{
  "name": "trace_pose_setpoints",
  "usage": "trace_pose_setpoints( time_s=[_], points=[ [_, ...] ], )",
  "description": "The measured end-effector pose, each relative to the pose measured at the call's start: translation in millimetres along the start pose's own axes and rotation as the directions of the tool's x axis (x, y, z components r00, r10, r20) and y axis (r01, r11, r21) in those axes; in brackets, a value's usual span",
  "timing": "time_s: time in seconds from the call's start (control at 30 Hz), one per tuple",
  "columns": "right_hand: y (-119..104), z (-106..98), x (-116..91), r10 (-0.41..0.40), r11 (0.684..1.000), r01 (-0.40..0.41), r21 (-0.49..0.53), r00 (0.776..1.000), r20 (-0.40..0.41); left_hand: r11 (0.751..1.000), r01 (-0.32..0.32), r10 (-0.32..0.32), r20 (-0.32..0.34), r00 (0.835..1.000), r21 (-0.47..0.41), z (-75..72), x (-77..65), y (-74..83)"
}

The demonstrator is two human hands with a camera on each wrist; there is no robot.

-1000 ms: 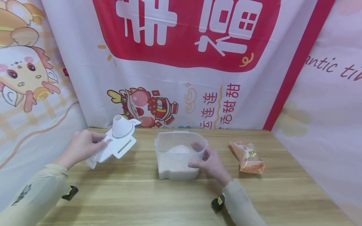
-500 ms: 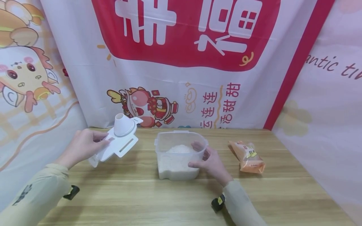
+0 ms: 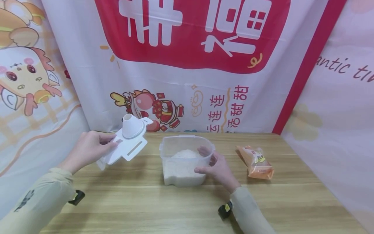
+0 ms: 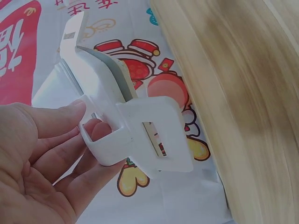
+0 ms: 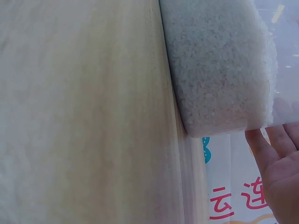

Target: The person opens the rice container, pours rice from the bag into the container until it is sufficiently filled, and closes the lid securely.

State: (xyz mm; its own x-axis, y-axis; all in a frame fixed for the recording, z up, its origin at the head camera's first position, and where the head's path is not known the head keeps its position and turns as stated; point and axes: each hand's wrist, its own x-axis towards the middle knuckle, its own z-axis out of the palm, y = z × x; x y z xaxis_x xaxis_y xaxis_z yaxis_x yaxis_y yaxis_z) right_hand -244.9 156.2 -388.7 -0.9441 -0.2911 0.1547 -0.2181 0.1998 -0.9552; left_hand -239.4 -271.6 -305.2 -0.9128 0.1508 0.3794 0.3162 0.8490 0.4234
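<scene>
My left hand pinches a white plastic lid by one edge, thumb on top and fingers beneath. The lid is tilted above the table and has a cone-shaped spout pointing up. In the left wrist view, slotted side flaps stick out from it. At the middle stands a clear plastic rice container, partly filled with white rice. My right hand holds the container's right side, thumb at the front and fingers around toward the back.
An orange and clear plastic packet lies to the right of the container. The wood-grain table ends at a printed cloth backdrop, with more cloth at both sides.
My left hand has brought the lid slightly up and to the right, nearer the container. The right hand, the container and the packet have stayed in place.
</scene>
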Motion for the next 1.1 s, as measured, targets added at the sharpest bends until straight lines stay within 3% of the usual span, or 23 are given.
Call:
trace_pose_setpoints(
  time_s=[0.3,0.57,0.9,1.1],
  points=[
    [6.3,-0.1,2.4,0.011,1.000,-0.011,-0.021,1.000,-0.003,0.999,0.018,-0.017,0.024,1.000,-0.029,-1.0,0.6,9.3],
    [31.4,-1.7,12.1,-0.020,1.000,0.020,-0.002,0.999,-0.031,0.997,-0.046,0.045,-0.026,0.999,-0.055,-1.0,-0.5,19.7],
    [33.2,-3.1,12.5,0.006,1.000,-0.006,-0.003,1.000,-0.024,0.995,-0.082,0.080,-0.050,0.996,-0.051,-0.2,2.8,30.2],
    [15.3,-2.1,6.8,0.028,0.999,-0.028,-0.024,1.000,-0.006,0.990,-0.130,0.124,-0.088,0.988,-0.057,0.6,5.4,36.6]
  ],
)
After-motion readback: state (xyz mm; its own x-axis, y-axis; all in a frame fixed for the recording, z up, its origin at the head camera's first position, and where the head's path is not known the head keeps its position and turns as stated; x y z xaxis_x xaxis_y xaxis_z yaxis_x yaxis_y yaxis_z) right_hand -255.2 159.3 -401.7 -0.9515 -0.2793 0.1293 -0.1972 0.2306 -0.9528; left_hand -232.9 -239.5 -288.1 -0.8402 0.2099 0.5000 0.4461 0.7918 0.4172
